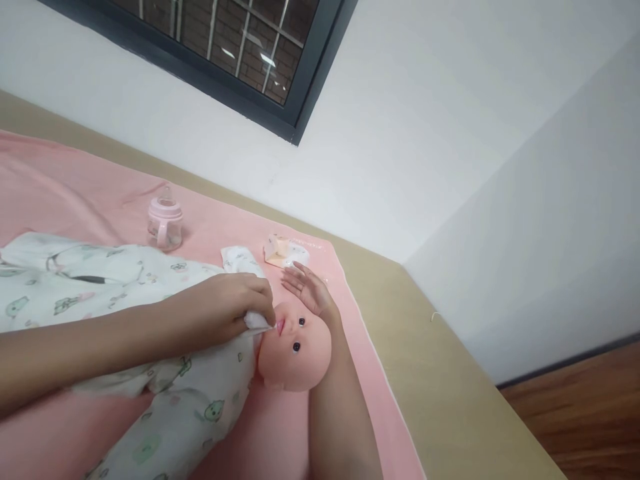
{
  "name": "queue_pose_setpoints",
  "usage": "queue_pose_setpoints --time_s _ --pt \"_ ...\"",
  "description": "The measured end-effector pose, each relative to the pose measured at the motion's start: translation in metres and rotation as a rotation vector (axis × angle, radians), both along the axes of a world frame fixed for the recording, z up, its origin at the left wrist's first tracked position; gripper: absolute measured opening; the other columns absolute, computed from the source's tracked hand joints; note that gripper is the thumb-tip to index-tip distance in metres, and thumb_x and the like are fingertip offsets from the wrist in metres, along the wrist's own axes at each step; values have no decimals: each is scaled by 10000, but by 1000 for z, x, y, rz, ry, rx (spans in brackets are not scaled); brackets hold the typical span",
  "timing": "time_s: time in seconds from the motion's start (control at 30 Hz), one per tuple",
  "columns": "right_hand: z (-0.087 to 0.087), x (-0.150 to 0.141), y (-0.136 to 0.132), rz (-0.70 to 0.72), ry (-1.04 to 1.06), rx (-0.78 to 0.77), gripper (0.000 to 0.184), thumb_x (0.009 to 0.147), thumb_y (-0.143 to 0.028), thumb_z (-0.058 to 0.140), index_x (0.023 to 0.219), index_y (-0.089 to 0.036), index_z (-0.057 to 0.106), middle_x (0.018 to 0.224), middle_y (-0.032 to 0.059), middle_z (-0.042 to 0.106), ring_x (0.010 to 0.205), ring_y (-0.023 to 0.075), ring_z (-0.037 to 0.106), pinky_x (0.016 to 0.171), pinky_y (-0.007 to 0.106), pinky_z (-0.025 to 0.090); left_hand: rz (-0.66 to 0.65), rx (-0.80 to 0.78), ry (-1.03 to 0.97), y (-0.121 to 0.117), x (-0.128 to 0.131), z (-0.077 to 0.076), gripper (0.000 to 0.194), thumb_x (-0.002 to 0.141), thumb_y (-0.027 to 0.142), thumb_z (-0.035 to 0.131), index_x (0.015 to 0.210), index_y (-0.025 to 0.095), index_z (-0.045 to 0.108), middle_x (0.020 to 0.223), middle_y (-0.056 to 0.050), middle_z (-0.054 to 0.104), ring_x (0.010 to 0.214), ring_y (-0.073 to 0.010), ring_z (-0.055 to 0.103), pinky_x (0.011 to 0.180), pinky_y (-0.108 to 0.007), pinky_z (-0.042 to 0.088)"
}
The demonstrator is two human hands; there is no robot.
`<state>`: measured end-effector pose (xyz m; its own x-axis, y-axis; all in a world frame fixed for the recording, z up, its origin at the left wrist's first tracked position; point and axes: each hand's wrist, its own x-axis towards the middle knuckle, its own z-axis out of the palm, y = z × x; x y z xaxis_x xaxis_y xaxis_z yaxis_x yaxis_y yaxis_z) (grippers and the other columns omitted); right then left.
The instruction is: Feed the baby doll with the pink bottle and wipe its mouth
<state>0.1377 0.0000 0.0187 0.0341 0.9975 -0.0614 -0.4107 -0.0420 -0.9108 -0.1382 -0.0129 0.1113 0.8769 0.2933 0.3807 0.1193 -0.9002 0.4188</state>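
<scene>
A baby doll (300, 363) lies on its back in a white romper (200, 400) printed with small green animals. My left hand (245, 300) reaches across the doll's chest, its fingers closed on a white tissue (257, 322) held at the doll's mouth. Beyond the head, my right hand (310, 288) rests palm up with its fingers stretched out, holding nothing. The doll's head lies against my right forearm. Just past the right fingertips is a small soft pack (280, 250), pale orange and white.
A pink baby bottle (166, 220) with a handle stands on the pink sheet (100, 187) beyond the doll. The sheet covers part of a light wooden surface (400, 320), which meets a white wall (400, 120). A dark-framed window (295, 120) is set in the wall.
</scene>
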Motion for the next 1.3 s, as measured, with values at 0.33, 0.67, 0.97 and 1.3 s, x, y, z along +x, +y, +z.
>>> queue_pose_setpoints --time_s 0.33,0.67,0.97,1.3 --pt "-2 1 1 2 -5 7 433 749 -343 703 1139 -194 591 1133 92 674 1042 220 656 1077 458 424 -27 61 -158 9 6 -13 431 719 -20 402 898 237 699 905 -4 626 818 -155 564 720 -240 385" --pt "0 0 1 -2 -17 -2 451 744 -357 710 1144 -192 582 1145 92 668 1045 218 655 1081 452 423 -21 99 -152 11 6 -20 500 721 -38 366 980 243 687 965 -8 614 864 -157 560 746 -237 396" --pt "0 0 0 3 -5 -12 489 735 -367 722 1167 -191 576 1134 92 672 1065 227 645 1092 459 411 -44 -39 -123 -5 0 1 533 729 -28 348 1026 256 687 941 3 599 859 -121 564 764 -196 407" --pt "3 -2 -1 -11 -12 -20 447 738 -359 718 1135 -196 593 1116 90 681 1060 225 650 1087 457 421 -50 -121 -50 -12 0 4 451 781 8 366 981 245 692 916 -4 614 818 -135 576 715 -208 402"
